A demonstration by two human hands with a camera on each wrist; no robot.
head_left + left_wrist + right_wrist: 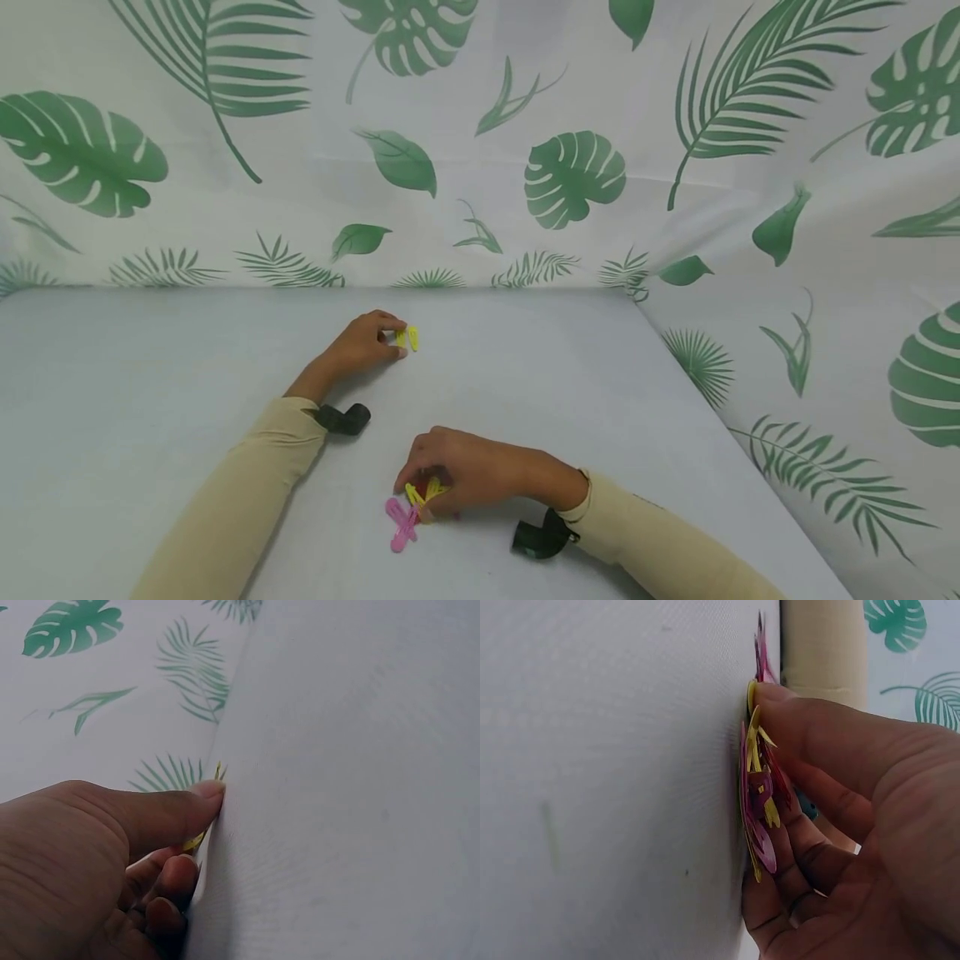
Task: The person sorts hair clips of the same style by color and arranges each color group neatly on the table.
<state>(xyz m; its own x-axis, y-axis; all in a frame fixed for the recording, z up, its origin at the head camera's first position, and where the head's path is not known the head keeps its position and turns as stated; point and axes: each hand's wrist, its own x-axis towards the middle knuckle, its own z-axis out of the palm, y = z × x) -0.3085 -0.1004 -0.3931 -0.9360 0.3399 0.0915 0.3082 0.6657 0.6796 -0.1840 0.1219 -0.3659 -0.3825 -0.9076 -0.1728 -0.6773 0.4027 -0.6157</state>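
Note:
Two small yellow hair clips [413,337] lie side by side far back on the white surface. My left hand [360,344] has thumb and fingertips around the nearer-side one; in the left wrist view the thumb of that hand [82,855] presses on a yellow clip [193,843]. Closer to me, my right hand [480,471] curls over a small pile of yellow, red and pink clips. Pink clips [402,525] stick out at its left. In the right wrist view the thumb of the right hand [855,787] touches a yellow clip, with fingers behind the pile [760,787].
A white cloth covers the table [562,358]. Behind it and along the right hangs a white curtain [480,208] with green leaf prints. Black wrist devices [345,419] sit on both sleeved forearms.

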